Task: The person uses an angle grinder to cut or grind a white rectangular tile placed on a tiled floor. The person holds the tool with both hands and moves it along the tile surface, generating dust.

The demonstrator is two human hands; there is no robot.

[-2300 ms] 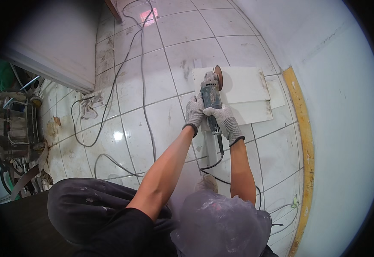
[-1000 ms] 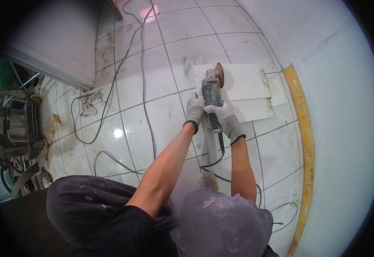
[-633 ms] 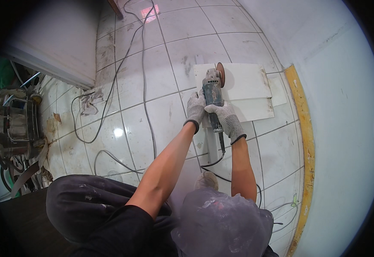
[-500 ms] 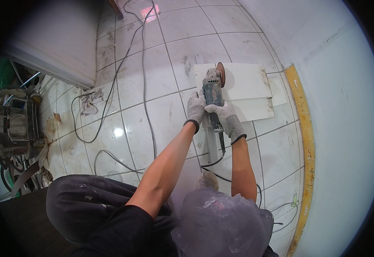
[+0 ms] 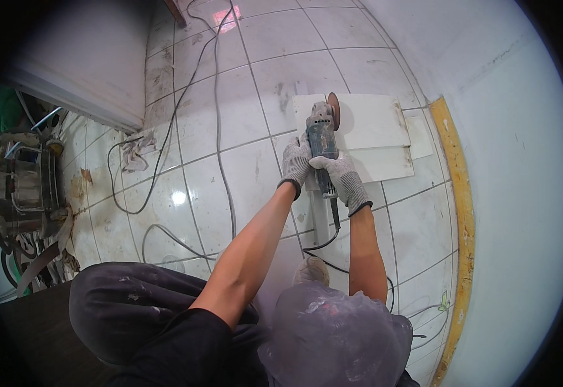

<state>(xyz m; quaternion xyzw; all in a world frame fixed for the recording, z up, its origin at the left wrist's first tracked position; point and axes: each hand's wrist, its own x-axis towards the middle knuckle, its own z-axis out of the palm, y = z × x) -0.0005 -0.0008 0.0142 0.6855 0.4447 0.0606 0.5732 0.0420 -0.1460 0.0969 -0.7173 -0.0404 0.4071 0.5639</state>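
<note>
the angle grinder (image 5: 323,138) is out in front of me above a white panel (image 5: 375,119), its head pointing away from me; whether its body touches the panel i cannot tell. my left grip (image 5: 296,161), in a grey knit glove, is closed against the left side of the angle grinder, some of its fingers hidden. my right grip (image 5: 341,177), gloved the same way, is wrapped around the rear part of the body, thumb across the top. the brown abrasive disc (image 5: 335,111) stands on edge at the right of the angle grinder's head.

a second white panel (image 5: 384,164) shows to the right of the angle grinder's rear, and a smaller pale piece (image 5: 421,137) lies farther right. a narrow pale strip (image 5: 320,222) runs out behind the angle grinder, beside its black power cord (image 5: 335,216), which bends left and then back right past my shoe (image 5: 311,271).

well left of the angle grinder, a long grey cable (image 5: 217,129) loops over the tiled floor (image 5: 262,97), with a crumpled rag (image 5: 138,153) farther left. at the far left is a dark, grimy machine (image 5: 20,187). well right of the angle grinder, a yellow wooden strip (image 5: 459,213) follows the foot of the white wall (image 5: 520,226).
</note>
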